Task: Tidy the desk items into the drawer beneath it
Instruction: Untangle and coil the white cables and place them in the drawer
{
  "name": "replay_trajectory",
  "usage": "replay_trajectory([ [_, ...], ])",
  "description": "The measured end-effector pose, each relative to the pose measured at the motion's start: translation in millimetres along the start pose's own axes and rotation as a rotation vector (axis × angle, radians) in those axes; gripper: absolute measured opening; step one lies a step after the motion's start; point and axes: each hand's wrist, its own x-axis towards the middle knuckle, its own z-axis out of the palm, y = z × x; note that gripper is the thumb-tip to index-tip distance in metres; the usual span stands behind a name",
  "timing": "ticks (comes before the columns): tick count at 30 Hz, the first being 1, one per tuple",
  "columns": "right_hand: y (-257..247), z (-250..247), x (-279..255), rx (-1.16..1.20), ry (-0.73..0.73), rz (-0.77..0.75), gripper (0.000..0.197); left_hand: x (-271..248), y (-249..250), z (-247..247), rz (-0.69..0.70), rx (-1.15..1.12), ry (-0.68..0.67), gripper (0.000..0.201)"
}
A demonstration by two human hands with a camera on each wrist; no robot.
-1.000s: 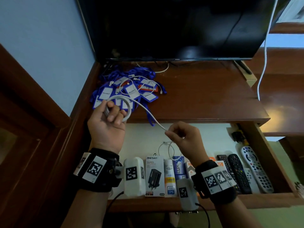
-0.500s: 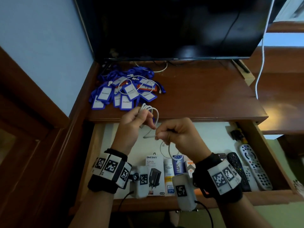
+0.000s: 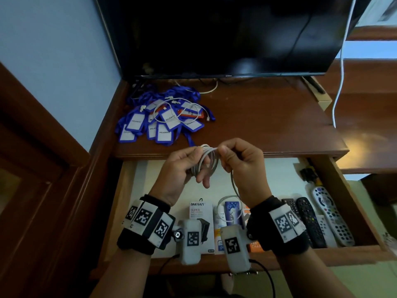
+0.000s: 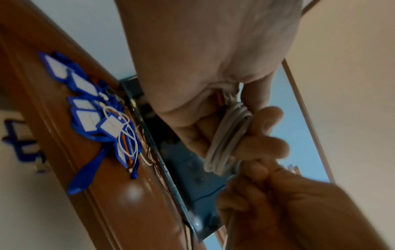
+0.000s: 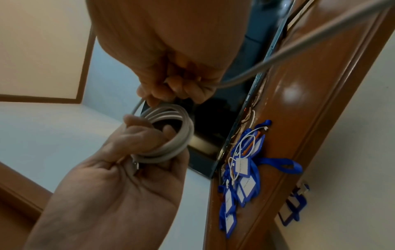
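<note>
A white cable [image 3: 206, 162] is wound into a small coil over the open drawer [image 3: 354, 196]. My left hand [image 3: 182, 166] grips the coil [image 4: 226, 140], fingers through its loops. My right hand [image 3: 240, 162] pinches the loose strand at the coil's top [image 5: 171, 111]; the free tail [image 3: 234, 186] hangs down into the drawer. On the desk top [image 3: 268, 125] at the back left lies a heap of blue badge holders with lanyards [image 3: 163, 121] and a thin white cable [image 3: 182, 108] on them.
The drawer holds boxed chargers [image 3: 200, 214] at the front and several remote controls [image 3: 330, 214] at the right. A dark TV screen [image 3: 225, 33] stands at the back of the desk. A white cord [image 3: 339, 82] hangs at the right. A wall borders the left.
The cable went from one wide loop stretched between my hands to a tight coil. Both hands came together over the drawer's back edge; the free tail got shorter.
</note>
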Motion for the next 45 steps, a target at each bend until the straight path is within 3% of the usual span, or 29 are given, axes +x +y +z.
replay_trajectory([
  [6, 9.0, -0.7, -6.5, 0.154, 0.013, 0.111, 0.019, 1.4, 1.1, -11.4, -0.002, -0.18, 0.038, 0.035],
  [10, 24.6, -8.7, -15.6, -0.002, -0.148, 0.111, 0.018, 0.3, 9.9, -22.2, 0.002, -0.374, 0.144, 0.039],
  [16, 40.1, -31.3, -21.6, -0.037, -0.076, 0.185, 0.019, -0.9, 24.7, -41.0, 0.128, -0.592, 0.255, 0.03],
  [19, 43.0, -36.3, -20.6, -0.012, -0.035, 0.183, 0.015, 1.7, 26.2, -43.8, 0.208, -0.578, 0.284, 0.021],
  [22, 41.1, -31.7, -18.3, -0.031, -0.042, 0.169, 0.012, 7.6, 23.8, -41.9, 0.196, -0.48, 0.422, 0.03],
  [27, 27.9, -17.1, -19.8, -0.117, -0.233, 0.146, 0.012, 10.7, 20.0, -32.8, 0.155, -0.315, 0.55, 0.034],
  [35, 2.0, -3.7, -13.4, -0.109, -0.349, 0.108, 0.01, 5.6, 10.2, -13.4, 0.141, 0.229, 0.487, 0.032],
  [41, -0.9, 0.8, -8.9, -0.034, -0.237, 0.039, 0.012, 1.0, -2.1, -1.0, 0.024, 0.204, 0.262, 0.029],
  [45, 0.6, 0.7, -9.4, 0.018, -0.141, 0.036, 0.015, -1.1, -5.0, 2.8, -0.009, 0.141, 0.191, 0.036],
])
